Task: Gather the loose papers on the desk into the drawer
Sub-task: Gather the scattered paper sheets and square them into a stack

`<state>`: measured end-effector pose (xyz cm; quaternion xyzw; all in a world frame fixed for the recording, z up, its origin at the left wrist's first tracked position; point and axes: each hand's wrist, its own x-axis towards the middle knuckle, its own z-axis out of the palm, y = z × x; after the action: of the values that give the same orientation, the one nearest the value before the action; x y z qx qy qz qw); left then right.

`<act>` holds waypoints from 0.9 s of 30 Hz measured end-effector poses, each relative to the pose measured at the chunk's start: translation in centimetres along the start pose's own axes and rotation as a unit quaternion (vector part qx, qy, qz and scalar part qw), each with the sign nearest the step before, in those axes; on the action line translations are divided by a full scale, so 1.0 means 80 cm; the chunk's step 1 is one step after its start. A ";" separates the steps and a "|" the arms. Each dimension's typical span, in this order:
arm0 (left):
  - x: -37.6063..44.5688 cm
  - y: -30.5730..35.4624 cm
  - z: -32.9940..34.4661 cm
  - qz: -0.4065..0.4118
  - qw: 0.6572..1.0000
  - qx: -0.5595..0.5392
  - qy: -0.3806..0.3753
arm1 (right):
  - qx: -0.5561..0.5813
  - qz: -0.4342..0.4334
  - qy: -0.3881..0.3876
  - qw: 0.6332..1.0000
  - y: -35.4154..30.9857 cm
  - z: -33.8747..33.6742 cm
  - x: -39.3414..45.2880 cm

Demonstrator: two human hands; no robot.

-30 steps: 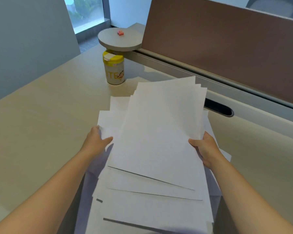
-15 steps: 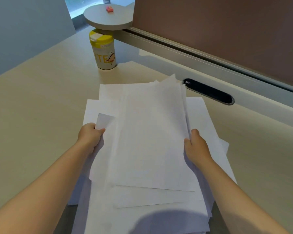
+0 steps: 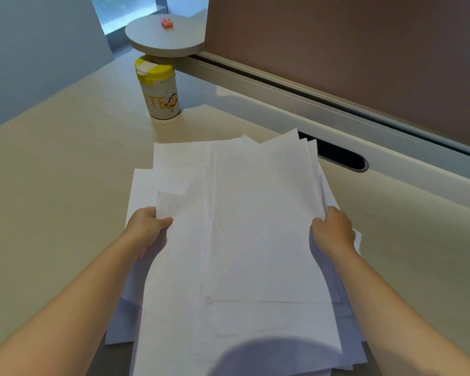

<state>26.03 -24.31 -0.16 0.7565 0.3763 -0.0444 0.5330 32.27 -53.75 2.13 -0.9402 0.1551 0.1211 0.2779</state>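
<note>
Pale wood desk (image 3: 52, 185): loose white papers (image 3: 255, 226), yellow-lidded canister (image 3: 159, 90) behind.

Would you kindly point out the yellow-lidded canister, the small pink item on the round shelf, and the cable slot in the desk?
Canister (image 3: 160, 97), head view, on its printed side.
Pink item (image 3: 166, 22), head view, on its top.
Cable slot (image 3: 342, 156), head view, on its dark opening.

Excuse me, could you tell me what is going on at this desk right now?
A person is gathering loose white papers on the desk. The left hand and right hand grip the pile's two sides. The sheets are still uneven, and no drawer is in view. A yellow-lidded canister stands behind.
</note>
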 end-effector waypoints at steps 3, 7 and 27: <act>-0.001 0.003 0.011 0.002 1.000 0.021 0.007 | -0.054 0.045 0.000 0.998 0.014 -0.008 0.005; -0.002 0.006 0.021 0.004 0.999 0.036 0.025 | -0.052 0.066 -0.025 0.996 0.030 -0.018 0.013; -0.037 0.016 0.050 -0.041 0.997 -0.053 0.038 | 0.290 0.027 0.046 0.956 0.067 -0.047 0.009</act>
<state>26.02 -29.41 0.52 0.7125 0.4286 -0.0169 0.5553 31.55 -60.25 2.36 -0.8193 0.2220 0.0347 0.5275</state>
